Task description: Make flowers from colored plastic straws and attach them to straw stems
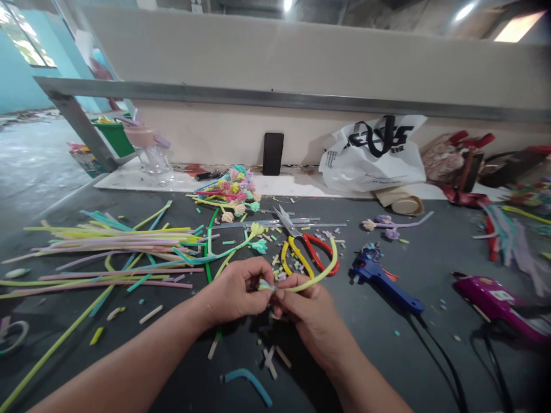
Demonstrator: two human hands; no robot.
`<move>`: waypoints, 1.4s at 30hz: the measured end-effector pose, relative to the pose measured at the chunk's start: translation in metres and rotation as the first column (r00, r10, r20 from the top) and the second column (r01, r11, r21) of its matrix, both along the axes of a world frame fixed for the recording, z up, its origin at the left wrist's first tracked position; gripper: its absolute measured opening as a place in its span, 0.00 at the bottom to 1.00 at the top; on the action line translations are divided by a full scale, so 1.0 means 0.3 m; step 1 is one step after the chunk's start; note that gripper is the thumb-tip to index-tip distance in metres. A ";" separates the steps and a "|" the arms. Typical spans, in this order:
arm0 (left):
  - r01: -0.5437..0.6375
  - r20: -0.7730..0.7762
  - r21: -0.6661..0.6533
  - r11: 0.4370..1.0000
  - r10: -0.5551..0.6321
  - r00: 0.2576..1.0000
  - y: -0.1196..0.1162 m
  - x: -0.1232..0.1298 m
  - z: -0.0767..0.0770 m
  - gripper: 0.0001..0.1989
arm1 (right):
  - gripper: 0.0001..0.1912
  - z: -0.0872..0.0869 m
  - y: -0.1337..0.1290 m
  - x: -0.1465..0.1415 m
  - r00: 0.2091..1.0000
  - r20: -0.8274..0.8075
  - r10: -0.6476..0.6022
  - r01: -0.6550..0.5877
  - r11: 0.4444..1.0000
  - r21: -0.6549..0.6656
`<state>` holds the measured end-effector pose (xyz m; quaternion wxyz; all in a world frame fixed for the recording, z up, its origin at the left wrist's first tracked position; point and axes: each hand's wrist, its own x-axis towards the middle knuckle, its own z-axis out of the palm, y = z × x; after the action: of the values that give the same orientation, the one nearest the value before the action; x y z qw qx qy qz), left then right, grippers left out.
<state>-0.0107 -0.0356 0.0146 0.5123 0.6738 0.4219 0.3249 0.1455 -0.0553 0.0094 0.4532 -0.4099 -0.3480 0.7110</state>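
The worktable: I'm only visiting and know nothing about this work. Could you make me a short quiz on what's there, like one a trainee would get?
1. Multiple choice. What colour is the glue gun nearer the right hand?
A. Red
B. Blue
C. Green

2. True or false: the phone lies flat, face to the table.

3. Fill in the missing word: the strip that curves out from the fingers of the right hand is ______ in colour.

Key:
1. B, blue.
2. False; it stands upright at the back.
3. Yellow-green.
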 end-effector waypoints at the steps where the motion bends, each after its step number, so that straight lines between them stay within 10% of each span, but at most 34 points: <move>1: 0.007 0.015 -0.053 0.999 -0.006 1.000 0.002 -0.001 0.003 0.06 | 0.11 0.004 -0.001 0.000 1.000 0.023 0.005 -0.005 1.000 0.014; 7: 0.069 0.116 -0.251 0.966 -0.040 0.992 0.007 -0.002 0.010 0.06 | 0.09 0.036 -0.005 -0.008 0.977 0.210 -0.035 0.024 0.998 0.054; 26: 0.004 0.072 -0.242 0.970 0.014 0.997 0.006 0.021 -0.017 0.08 | 0.02 0.010 0.013 -0.017 0.907 0.411 -0.088 0.059 0.995 0.083; 36: -0.049 0.093 -0.215 0.975 0.070 0.993 -0.001 0.027 -0.016 0.08 | 0.04 0.011 0.011 -0.017 0.920 0.381 -0.086 0.054 0.994 0.096; 42: -0.036 0.312 -0.227 0.973 0.107 0.944 0.028 0.003 -0.024 0.05 | 0.15 0.007 0.024 0.000 0.995 0.098 -0.009 0.002 0.998 0.070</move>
<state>-0.0097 -0.0273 0.0075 0.6328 0.5356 0.3899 0.4009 0.1455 -0.0482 0.0116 0.4514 -0.4292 -0.3933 0.6762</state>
